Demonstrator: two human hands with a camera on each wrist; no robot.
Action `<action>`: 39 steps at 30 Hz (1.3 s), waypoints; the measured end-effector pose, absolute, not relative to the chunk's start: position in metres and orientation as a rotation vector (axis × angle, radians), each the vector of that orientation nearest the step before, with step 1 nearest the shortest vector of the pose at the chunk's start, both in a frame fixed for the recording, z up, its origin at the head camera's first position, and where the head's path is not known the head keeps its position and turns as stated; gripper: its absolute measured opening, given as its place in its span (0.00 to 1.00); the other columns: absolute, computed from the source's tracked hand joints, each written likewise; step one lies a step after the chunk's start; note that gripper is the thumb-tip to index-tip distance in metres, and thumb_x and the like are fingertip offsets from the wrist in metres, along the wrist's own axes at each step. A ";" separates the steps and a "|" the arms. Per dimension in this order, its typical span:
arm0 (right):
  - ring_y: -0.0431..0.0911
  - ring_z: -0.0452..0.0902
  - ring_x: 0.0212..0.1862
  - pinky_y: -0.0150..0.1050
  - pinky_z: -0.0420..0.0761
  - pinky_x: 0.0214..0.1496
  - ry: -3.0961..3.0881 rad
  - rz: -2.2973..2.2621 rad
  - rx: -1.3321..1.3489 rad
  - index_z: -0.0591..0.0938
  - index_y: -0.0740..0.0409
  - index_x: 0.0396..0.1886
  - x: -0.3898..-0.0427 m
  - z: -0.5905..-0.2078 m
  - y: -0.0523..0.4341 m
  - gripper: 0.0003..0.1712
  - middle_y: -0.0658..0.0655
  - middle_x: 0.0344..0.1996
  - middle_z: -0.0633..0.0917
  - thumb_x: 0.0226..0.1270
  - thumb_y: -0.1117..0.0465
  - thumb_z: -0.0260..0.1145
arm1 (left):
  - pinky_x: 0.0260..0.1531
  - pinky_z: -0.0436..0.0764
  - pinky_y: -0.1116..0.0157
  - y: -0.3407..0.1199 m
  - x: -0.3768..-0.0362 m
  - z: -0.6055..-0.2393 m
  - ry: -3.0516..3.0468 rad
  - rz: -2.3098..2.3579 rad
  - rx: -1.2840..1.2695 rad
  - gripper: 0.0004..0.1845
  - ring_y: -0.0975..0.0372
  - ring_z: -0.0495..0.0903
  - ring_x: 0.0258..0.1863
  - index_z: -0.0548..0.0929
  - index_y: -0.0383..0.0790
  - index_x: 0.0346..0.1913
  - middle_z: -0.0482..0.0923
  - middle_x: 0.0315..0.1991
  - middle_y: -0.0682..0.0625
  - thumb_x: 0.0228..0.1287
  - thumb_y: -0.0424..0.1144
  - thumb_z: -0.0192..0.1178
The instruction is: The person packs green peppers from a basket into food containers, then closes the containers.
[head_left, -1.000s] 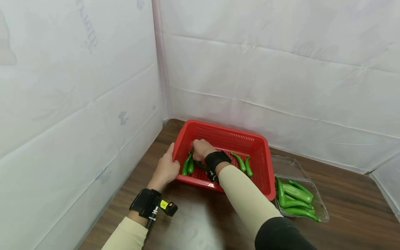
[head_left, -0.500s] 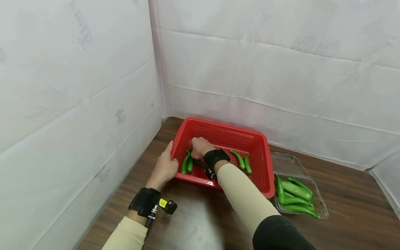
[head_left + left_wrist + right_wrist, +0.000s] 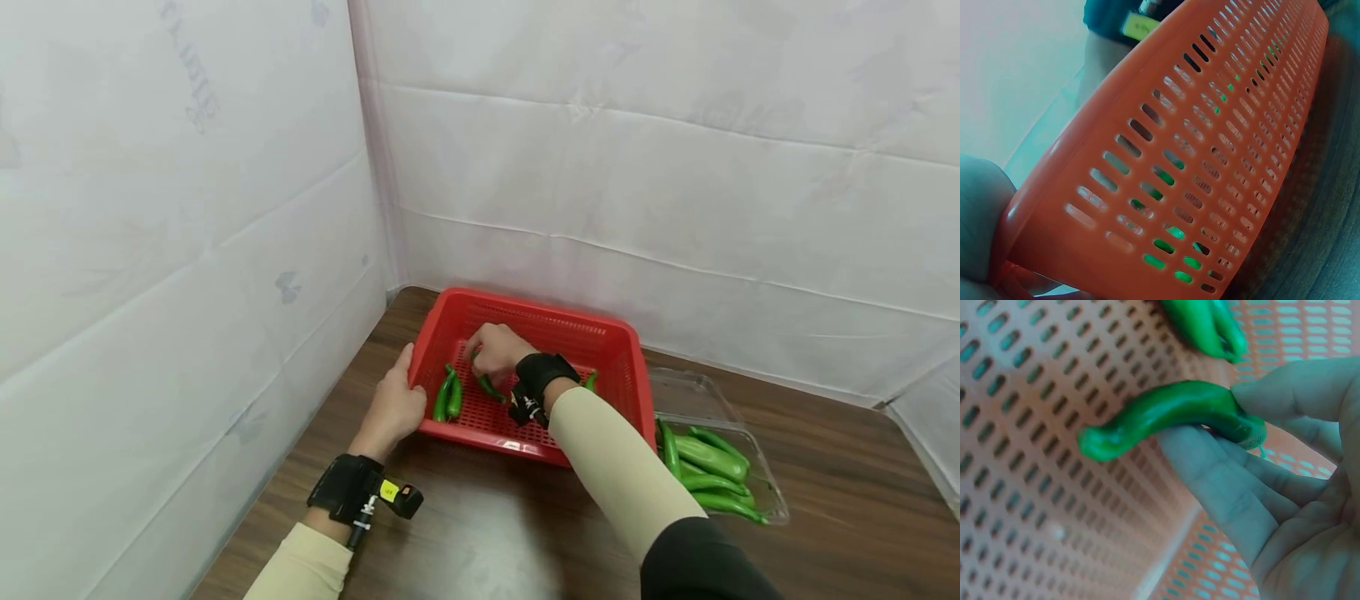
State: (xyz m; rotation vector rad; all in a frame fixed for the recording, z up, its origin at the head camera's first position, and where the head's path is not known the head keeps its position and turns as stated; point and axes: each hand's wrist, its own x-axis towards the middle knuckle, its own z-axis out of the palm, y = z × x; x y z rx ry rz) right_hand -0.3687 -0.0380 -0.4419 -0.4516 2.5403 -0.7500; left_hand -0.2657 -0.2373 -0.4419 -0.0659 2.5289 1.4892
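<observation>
A red slotted basket (image 3: 630, 367) stands on the brown table near the corner of the white walls. My right hand (image 3: 498, 350) is inside it and pinches a curved green pepper (image 3: 1172, 412) between thumb and fingers, lifted just off the basket floor (image 3: 1035, 487). The same pepper (image 3: 489, 387) hangs below the hand in the head view. Two more green peppers (image 3: 447, 396) lie at the basket's left end. My left hand (image 3: 393, 404) holds the basket's left wall (image 3: 1166, 156) from outside, thumb along the rim.
A clear plastic clamshell tray (image 3: 772, 492) with several green peppers (image 3: 708, 471) lies open to the right of the basket. Another pepper (image 3: 590, 381) shows behind my right wrist. White sheeting walls close in on the left and back.
My right hand has risen and moved right within the basket, carrying one pepper away from the two at the left end. The left hand stays on the basket's side.
</observation>
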 end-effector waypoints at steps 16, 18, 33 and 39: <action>0.50 0.86 0.26 0.36 0.85 0.29 2.637 -0.633 -0.531 0.87 0.60 0.58 -0.354 -0.393 -0.014 0.19 0.61 0.43 0.90 0.68 0.65 0.72 | 0.74 0.68 0.39 -0.249 -0.273 -0.443 2.537 1.434 -0.065 0.42 0.41 0.64 0.78 0.41 0.44 0.86 0.58 0.81 0.33 0.74 0.28 0.43; 0.48 0.84 0.24 0.35 0.83 0.28 2.663 -0.592 -0.572 0.88 0.59 0.57 -0.354 -0.387 -0.011 0.18 0.60 0.38 0.91 0.67 0.65 0.72 | 0.74 0.68 0.39 -0.250 -0.274 -0.443 2.544 1.429 -0.059 0.42 0.40 0.64 0.77 0.41 0.44 0.86 0.58 0.81 0.32 0.74 0.28 0.43; 0.43 0.69 0.23 0.37 0.73 0.34 2.735 -0.489 -0.585 0.82 0.61 0.65 -0.347 -0.351 0.048 0.28 0.58 0.36 0.87 0.64 0.66 0.74 | 0.74 0.67 0.39 -0.258 -0.280 -0.445 2.554 1.385 -0.041 0.42 0.40 0.64 0.77 0.39 0.43 0.86 0.57 0.80 0.31 0.74 0.29 0.42; 0.41 0.68 0.19 0.35 0.73 0.28 2.713 -0.577 -0.469 0.78 0.67 0.67 -0.338 -0.338 0.077 0.31 0.49 0.16 0.74 0.64 0.68 0.73 | 0.74 0.67 0.39 -0.261 -0.281 -0.444 2.530 1.395 -0.068 0.42 0.39 0.63 0.78 0.38 0.44 0.86 0.56 0.81 0.31 0.74 0.29 0.41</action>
